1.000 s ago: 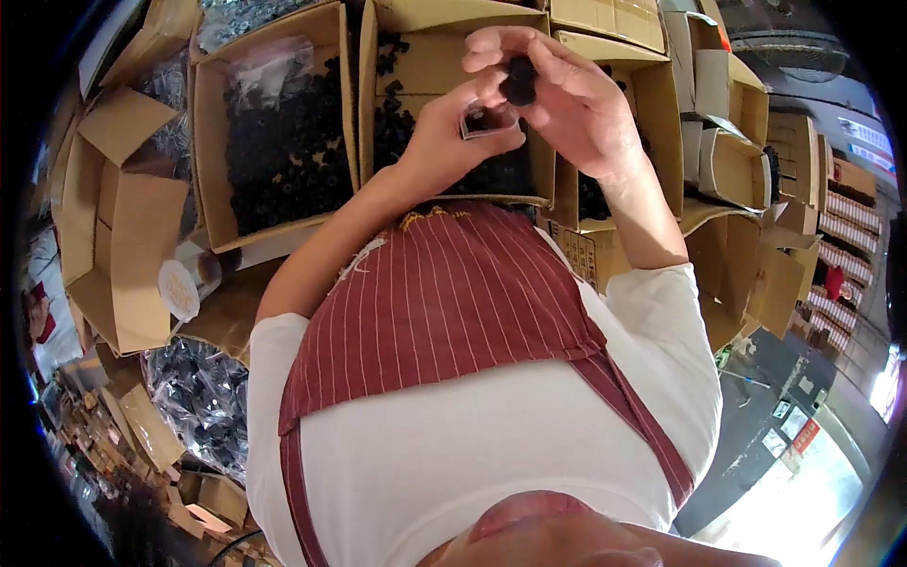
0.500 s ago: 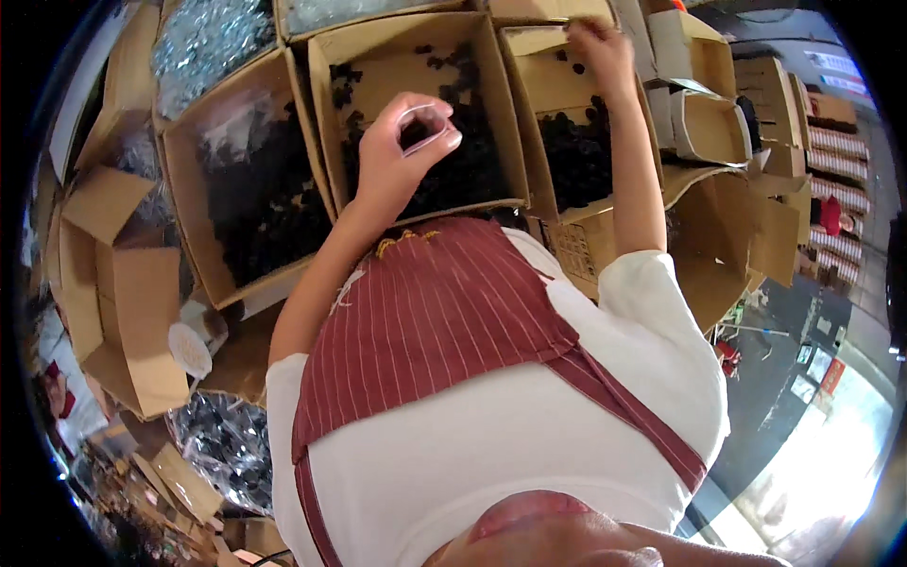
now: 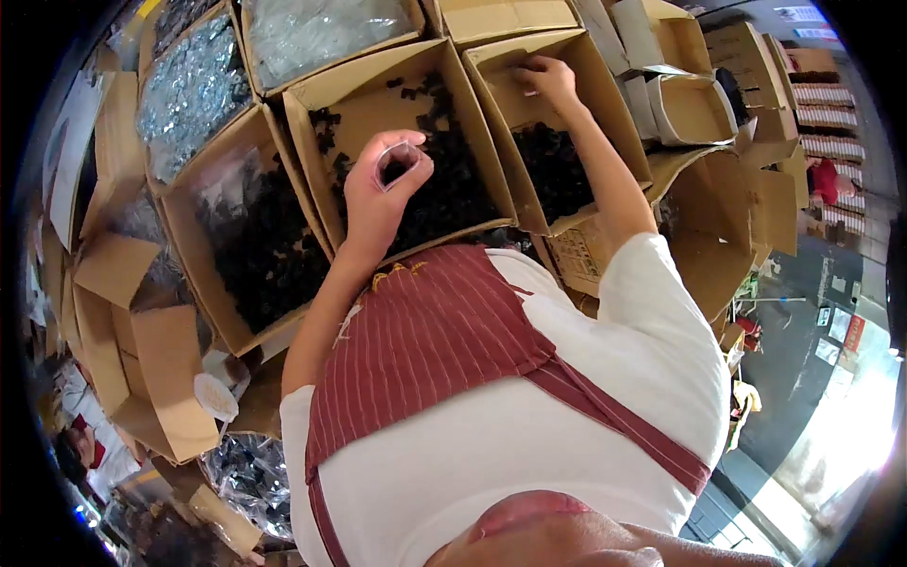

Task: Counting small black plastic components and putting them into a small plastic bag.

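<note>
My left hand (image 3: 373,200) is curled around a small clear plastic bag (image 3: 414,151), whose mouth faces up with dark inside it. It hovers over the middle cardboard box (image 3: 354,80), where many small black pieces (image 3: 453,189) lie heaped. My right hand (image 3: 550,83) reaches into the far part of the right cardboard box (image 3: 491,59), fingers bent and close together. Whatever is between those fingertips is too small to make out. More small black pieces (image 3: 550,170) are piled in the near part of that box.
A left box (image 3: 179,213) holds more black pieces and clear film. Behind stand boxes of shiny clear bags (image 3: 194,104) and pale plastic bags (image 3: 326,38). Open cartons (image 3: 170,364) stand at left, and a small carton (image 3: 694,106) at right.
My right hand has come nearer and to the left, lower in the right box. My left hand, still around the plastic bag, sits slightly lower and left. The whole view has shifted.
</note>
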`<state>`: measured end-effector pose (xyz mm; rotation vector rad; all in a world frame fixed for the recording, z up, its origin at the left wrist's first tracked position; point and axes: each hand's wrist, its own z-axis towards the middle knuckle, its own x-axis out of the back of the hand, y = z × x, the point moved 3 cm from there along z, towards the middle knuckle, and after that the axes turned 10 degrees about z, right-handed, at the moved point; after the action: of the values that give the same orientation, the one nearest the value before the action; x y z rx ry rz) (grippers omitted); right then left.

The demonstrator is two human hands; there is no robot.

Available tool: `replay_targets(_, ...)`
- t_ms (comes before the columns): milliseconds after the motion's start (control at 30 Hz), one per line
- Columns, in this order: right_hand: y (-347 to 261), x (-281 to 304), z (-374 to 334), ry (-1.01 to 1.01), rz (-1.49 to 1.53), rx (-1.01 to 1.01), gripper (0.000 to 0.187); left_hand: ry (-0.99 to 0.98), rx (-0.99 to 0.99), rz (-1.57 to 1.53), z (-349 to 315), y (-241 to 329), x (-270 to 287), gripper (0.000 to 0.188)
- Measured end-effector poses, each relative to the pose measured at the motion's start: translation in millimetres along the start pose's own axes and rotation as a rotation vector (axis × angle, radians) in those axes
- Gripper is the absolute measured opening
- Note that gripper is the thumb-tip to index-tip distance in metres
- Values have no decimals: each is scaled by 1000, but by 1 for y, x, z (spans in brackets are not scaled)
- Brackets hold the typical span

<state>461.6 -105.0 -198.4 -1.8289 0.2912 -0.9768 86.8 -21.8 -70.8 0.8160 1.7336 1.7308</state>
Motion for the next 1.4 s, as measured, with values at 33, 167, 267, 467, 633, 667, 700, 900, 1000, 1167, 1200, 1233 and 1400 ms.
replay_targets(33, -22, -1, -15, 3, 149, 5, 33, -21, 25, 7, 0, -3, 0, 28)
replay_targets(167, -154, -6, -121, -192, 405, 364, 26, -67, 49, -61, 2, -8, -12, 31)
replay_targets(267, -211, -28, -179, -431, 266, 721, 26, -121, -3, -16, 4, -14, -13, 34)
replay_targets(467, -238, -41, -204, -657, 132, 713, 31, -93, -165, 129, 0, -3, -8, 35)
replay_targets(633, -232, -43, -208, -550, -131, 1192, 21, -183, -148, 157, -5, 11, 0, 38)
replay_targets(667, -232, -42, -209, -550, -101, 1197, 19, -185, -136, 176, -7, 15, 2, 39)
replay_targets(700, -235, -37, -210, -481, -104, 1213, 16, -136, -81, 82, -10, 21, 2, 39)
replay_targets(900, -227, -29, -222, -323, 12, 938, 14, 77, -180, -29, -9, 28, 16, 14)
replay_targets(1000, -226, -27, -231, -262, 43, 929, 13, 89, -196, -94, -11, 44, 14, 10)
replay_targets(1167, -223, -33, -249, -226, 165, 898, 22, 94, -369, 277, -23, 51, 9, 2)
replay_targets(1200, -222, -35, -252, -226, 170, 939, 22, 114, -488, 401, -25, 57, 3, 2)
replay_targets(1233, -217, -39, -253, -279, 171, 924, 22, 81, -526, 447, -27, 59, 0, 4)
replay_targets(1400, -209, -39, -270, -205, 150, 940, 15, -27, -494, 437, -34, 58, -4, 6)
